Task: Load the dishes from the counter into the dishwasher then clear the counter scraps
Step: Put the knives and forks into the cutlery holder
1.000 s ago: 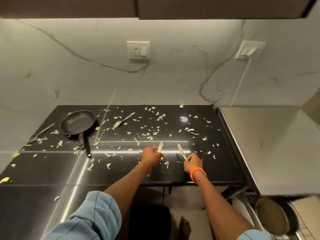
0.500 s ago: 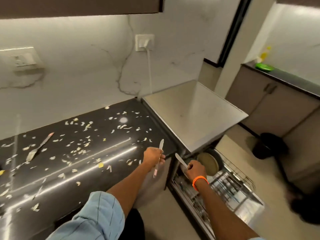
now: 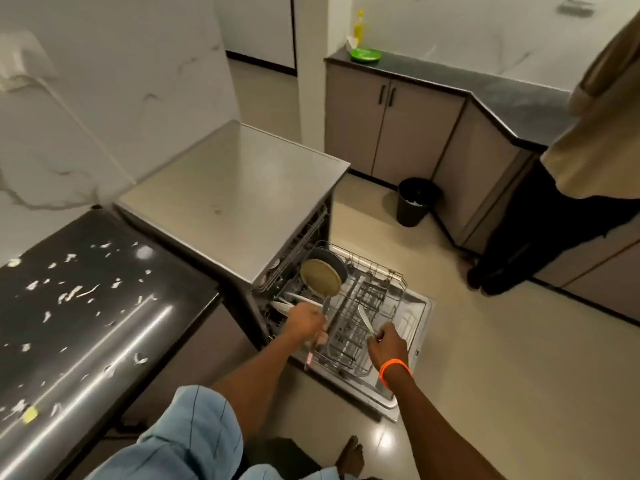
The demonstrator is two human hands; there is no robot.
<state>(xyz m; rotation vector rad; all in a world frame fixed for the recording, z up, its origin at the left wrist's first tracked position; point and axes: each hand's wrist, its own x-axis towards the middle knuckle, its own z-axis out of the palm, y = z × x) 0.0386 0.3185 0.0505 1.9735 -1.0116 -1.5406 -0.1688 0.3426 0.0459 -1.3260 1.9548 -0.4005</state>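
Over the pulled-out dishwasher rack (image 3: 349, 336), the left hand (image 3: 306, 323) grips a utensil (image 3: 313, 351) and the right hand (image 3: 386, 344) pinches a knife (image 3: 365, 320). Scraps (image 3: 74, 292) litter the left counter (image 3: 104, 344).

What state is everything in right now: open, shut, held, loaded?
Dishwasher door: open, folded down.
Lower rack: pulled out.
Pan: standing in the rack.
Left hand: grips a utensil.
Right hand: grips a knife.
Cabinet doors: closed.
Counter: strewn with scraps.

Both arms reach forward and down, left hand (image 3: 306, 323) and right hand (image 3: 386, 342) each clenched in a grip.
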